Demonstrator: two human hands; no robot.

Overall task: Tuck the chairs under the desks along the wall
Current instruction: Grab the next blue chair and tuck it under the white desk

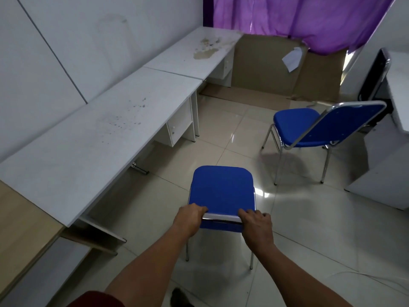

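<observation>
A blue padded chair (222,191) with chrome legs stands on the tiled floor right in front of me, its seat facing away. My left hand (192,214) grips the left end of its backrest top rail, and my right hand (256,220) grips the right end. A row of white desks (106,134) runs along the left wall; the chair stands out in the open floor, to the right of the nearest desk. A second blue chair (314,127) stands farther off at the right, away from the desks, its seat turned toward them.
The far desk (199,56) has a stained, peeling top. Brown cardboard (265,63) leans under a purple curtain (309,21) at the back. A white cabinet (380,173) and a black chair (374,74) stand at the right. A wood-toned desk (20,220) sits at the near left.
</observation>
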